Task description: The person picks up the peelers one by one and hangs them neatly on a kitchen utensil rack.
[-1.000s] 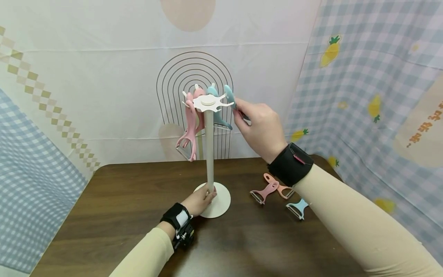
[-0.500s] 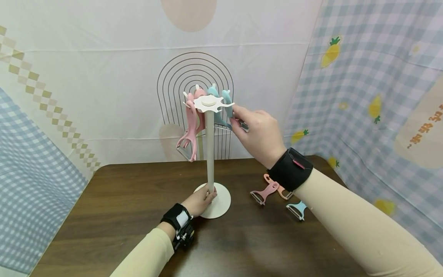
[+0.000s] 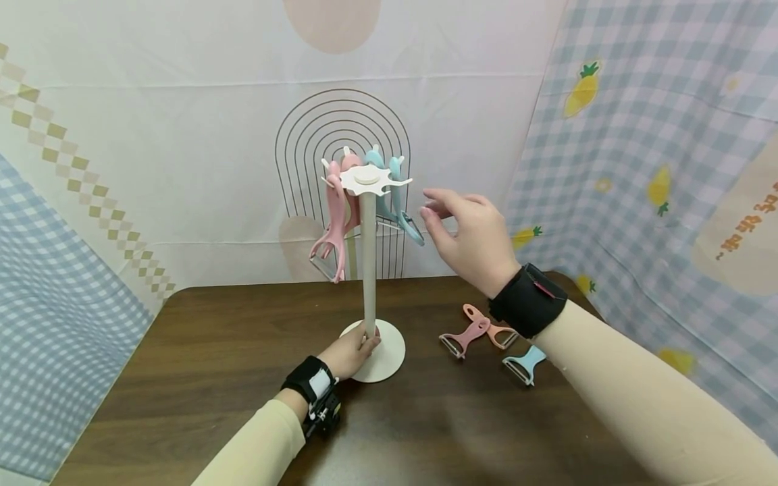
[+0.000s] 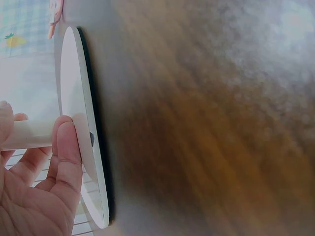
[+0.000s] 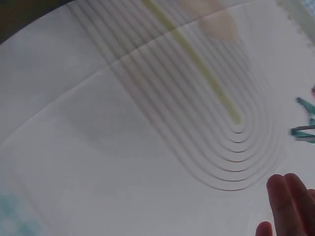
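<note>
Stand (image 3: 369,270) white; hanging peelers (image 3: 335,212) pink, light blue; tabletop (image 3: 243,378) dark brown, wood-grained; right-hand cloth (image 3: 644,128) blue-white checked.

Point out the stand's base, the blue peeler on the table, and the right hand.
Stand's base (image 3: 389,359), head view, bare disc.
Blue peeler (image 3: 531,359), head view, its neck.
Right hand (image 3: 474,233), head view, its back.

The right hand (image 3: 471,233), which pinched the nearer blue peeler (image 3: 397,197) in both earlier views, now stands apart, to its right. The peeler, raised a second ago, hangs lower from the white stand (image 3: 369,270), unheld, its blade end now uncovered.
</note>
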Demonstrator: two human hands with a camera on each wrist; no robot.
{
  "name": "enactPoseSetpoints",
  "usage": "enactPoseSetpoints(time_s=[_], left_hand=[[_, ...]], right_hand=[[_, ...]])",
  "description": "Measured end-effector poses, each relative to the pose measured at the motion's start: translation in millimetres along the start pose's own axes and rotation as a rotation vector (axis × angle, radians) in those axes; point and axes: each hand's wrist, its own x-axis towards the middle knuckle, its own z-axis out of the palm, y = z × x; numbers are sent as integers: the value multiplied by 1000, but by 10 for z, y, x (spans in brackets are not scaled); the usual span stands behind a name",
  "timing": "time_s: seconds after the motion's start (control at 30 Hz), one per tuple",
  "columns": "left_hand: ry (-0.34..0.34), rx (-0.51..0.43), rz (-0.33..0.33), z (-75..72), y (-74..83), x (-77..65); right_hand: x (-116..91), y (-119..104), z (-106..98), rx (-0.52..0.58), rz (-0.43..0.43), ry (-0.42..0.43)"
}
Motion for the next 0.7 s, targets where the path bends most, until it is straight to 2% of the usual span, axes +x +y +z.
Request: enactPoseSetpoints(time_s=[0.1, 0.17, 0.23, 0.4, 0.5, 0.57, 0.7], left_hand=[[3, 1, 14, 0, 1, -5], [6, 8, 22, 1, -1, -3], [8, 13, 30, 3, -13, 0], [11, 11, 28, 4, -32, 6], [14, 7, 27, 2, -28, -1], [12, 3, 29, -3, -16, -10], [11, 4, 41, -9, 7, -20]], right_hand=[[-75, 148, 35, -54, 61, -67], [-171, 280, 72, -111, 109, -146], [-314, 443, 119, -170, 176, -273], [-787, 878, 221, -234, 393, -678], [-1045, 1076, 275, -250, 478, -846], [-1182, 1162, 315, -260, 512, -916], [-1399, 1262, 396, -271, 535, -977]])
